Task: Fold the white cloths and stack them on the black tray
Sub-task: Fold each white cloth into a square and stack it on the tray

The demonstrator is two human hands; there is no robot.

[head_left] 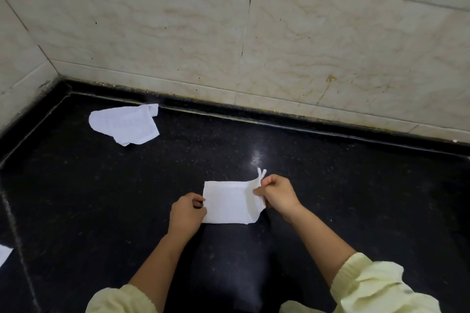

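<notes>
HANDS: left hand (187,212) and right hand (277,194) pinch opposite edges of the half-folded white cloth (226,204), low at the knee (229,251) | RISK: uneven pull — layers slip, fold skews | second cloth (124,124) lies crumpled; black tray unseen

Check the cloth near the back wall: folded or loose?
Loose. The far cloth lies crumpled on the black surface, one corner flopped over, edges uneven.
</notes>
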